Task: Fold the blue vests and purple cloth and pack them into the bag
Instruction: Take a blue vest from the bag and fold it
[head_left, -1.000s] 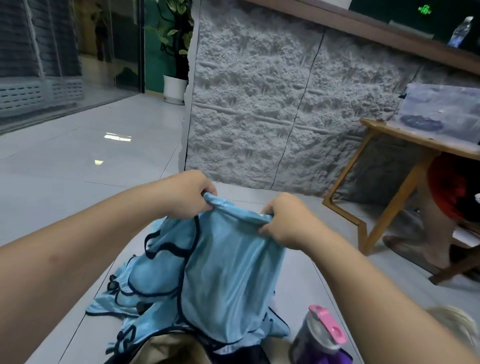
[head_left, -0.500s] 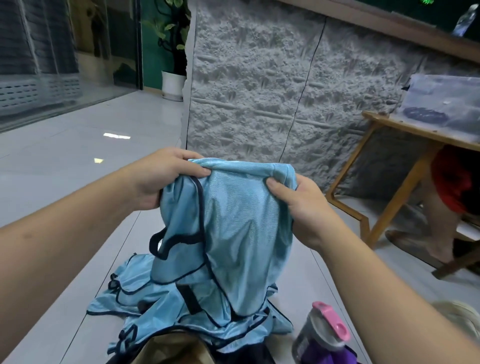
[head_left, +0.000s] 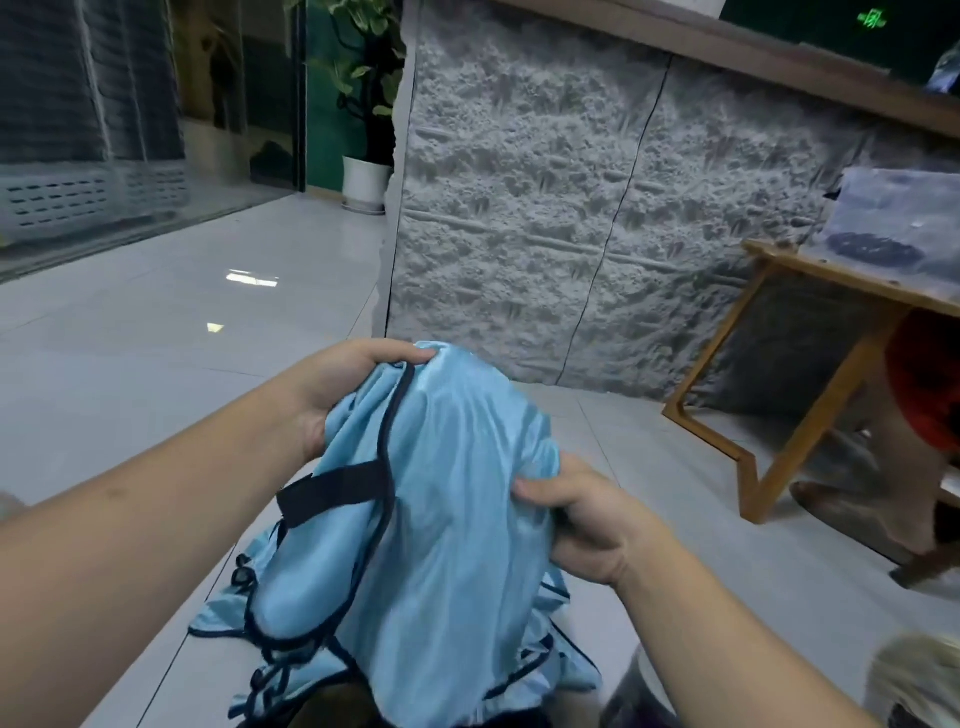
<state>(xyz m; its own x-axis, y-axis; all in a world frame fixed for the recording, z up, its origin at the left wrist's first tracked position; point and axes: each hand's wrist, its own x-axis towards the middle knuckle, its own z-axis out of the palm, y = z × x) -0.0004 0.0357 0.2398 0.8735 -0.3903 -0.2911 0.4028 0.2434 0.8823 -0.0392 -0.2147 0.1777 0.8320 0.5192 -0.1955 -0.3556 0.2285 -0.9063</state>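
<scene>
Two hands hold a blue vest (head_left: 457, 519) up over the tiled floor (head_left: 156, 364).

Left hand (head_left: 337, 395) grips the vest's top edge, fingers curled over the cloth beside its dark trim, while the right hand (head_left: 582, 525) pinches the vest's right side lower down, thumb on the front and fingers behind. The vest hangs bunched between them, a dark strap (head_left: 332, 491) crossing its left half. More blue vests (head_left: 260, 623) lie in a heap on the floor beneath it, touching its hem. At the bottom edge a tan shape shows under the heap; I cannot tell what it is. A wooden table (head_left: 779, 364) stands at the right against a grey textured wall (head_left: 545, 208), and a potted plant (head_left: 363, 166) sits at the wall's far-left corner.
</scene>
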